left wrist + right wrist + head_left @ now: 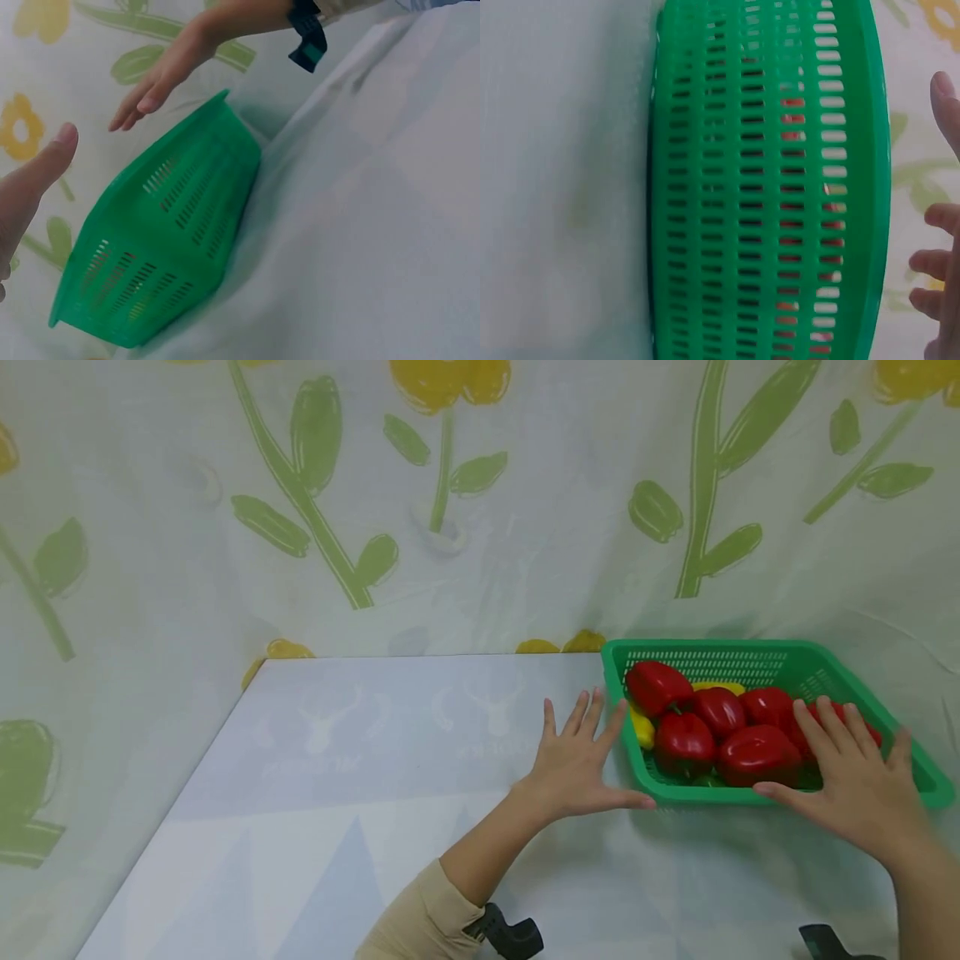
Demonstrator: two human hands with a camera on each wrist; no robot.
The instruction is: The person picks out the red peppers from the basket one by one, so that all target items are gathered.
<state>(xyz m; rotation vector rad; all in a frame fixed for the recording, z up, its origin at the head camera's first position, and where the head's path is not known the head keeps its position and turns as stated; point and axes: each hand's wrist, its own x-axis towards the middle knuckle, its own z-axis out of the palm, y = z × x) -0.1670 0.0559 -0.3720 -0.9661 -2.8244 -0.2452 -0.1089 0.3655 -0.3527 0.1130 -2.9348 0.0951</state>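
Note:
A green slotted plastic basket [750,647] stands at the right of the table, filled with several red bell peppers [757,755]. Some yellow pieces [642,727] show among them at the left side and back. My left hand [573,768] is spread with straight fingers at the basket's left end, its thumb near the front left corner. Over the right part of the basket hovers my right hand [862,785], fingers spread and holding nothing. In the left wrist view, the right hand [169,71] is above the rim. The right wrist view shows the basket's slotted side [765,202] close up.
A white table [360,760] with pale blue patterns extends to the left of the basket. Behind it hangs a light cloth [547,527] printed with green stems and yellow flowers. Black straps [510,933] are around the wrists.

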